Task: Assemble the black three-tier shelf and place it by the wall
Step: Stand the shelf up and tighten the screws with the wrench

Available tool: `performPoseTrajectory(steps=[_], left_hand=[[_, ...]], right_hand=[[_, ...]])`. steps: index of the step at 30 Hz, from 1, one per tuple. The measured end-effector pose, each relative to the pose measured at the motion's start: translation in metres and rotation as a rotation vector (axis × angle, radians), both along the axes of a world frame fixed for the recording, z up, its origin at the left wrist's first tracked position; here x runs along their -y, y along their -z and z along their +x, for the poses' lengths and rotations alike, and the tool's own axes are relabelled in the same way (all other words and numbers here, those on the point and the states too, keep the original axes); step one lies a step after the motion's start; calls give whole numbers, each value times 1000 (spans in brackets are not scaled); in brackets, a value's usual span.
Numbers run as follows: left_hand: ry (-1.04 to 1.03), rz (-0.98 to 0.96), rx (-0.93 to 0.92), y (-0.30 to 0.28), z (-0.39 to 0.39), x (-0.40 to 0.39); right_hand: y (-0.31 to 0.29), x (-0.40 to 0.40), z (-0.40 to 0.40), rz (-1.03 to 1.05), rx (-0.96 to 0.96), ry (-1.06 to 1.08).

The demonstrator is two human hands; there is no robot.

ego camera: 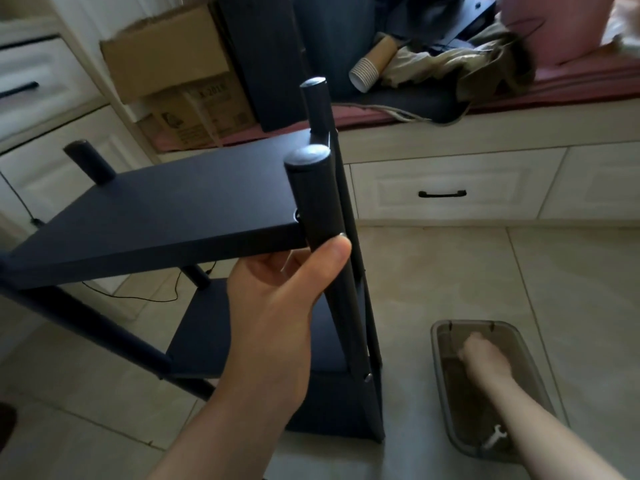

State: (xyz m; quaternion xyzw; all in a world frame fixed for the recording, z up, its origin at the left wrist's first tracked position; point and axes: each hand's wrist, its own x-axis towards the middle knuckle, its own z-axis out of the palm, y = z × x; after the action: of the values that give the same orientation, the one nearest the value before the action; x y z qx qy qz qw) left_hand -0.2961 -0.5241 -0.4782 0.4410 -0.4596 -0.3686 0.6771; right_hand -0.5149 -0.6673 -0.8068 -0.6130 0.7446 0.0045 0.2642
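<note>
— On the tiled floor (450,271), just in front of the white drawer cabinets (440,192), the black shelf (166,209) is seen standing, its flat boards joined by round posts. Where is it held?

— The near corner post (313,199) is gripped by the left hand (277,306): the thumb (329,258) is pressed across the front of the tube just below the upper board's edge, and the remaining fingers are curled behind it, out of sight. The post's capped top rises well above the thumb.

— And the right hand (479,355)?

— It is reached down into a translucent grey plastic tray (446,386) lying on the floor to the right of the shelf. Motion blur is present there, so whether anything is pinched cannot be told. A small white part (495,439) is seen lying at the tray's near end.

— Materials?

— Matte, smooth black boards with squared edges; cylindrical posts with a dull sheen and flat round caps (a faint highlight is shown on the nearest cap). A lower board (204,327) and a dark base are visible beneath. Pale, glossy tiles with thin grout lines are laid underfoot.

— Behind?

— Brown cardboard boxes (166,57) and a tipped stack of paper cups (372,65) are set on a pinkish ledge.
</note>
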Motion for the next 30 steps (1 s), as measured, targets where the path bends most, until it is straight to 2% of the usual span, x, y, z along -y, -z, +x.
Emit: performPoseTrajectory(steps=[4, 7, 10, 15, 19, 24, 28, 30], left_hand=[[-19, 24, -35, 1, -3, 2], [-36, 40, -68, 0, -6, 3], [-45, 73, -114, -2, -9, 1], [-69, 137, -110, -9, -12, -10], [-51, 187, -105, -17, -11, -17], [-8, 183, -124, -20, -7, -21], [4, 208, -136, -23, 1, -23], [32, 229, -112, -24, 6, -26]], right_hand=[[-34, -10, 34, -40, 227, 26], [-72, -23, 58, -196, 393, 32], [-126, -33, 76, -347, 571, 50], [-230, -44, 93, -504, 759, 12], [-298, -70, 93, -449, 961, -29], [-332, -116, 98, -377, 940, -180], [-335, -126, 107, -303, 1242, -45], [-335, -121, 113, -291, 1276, -1]])
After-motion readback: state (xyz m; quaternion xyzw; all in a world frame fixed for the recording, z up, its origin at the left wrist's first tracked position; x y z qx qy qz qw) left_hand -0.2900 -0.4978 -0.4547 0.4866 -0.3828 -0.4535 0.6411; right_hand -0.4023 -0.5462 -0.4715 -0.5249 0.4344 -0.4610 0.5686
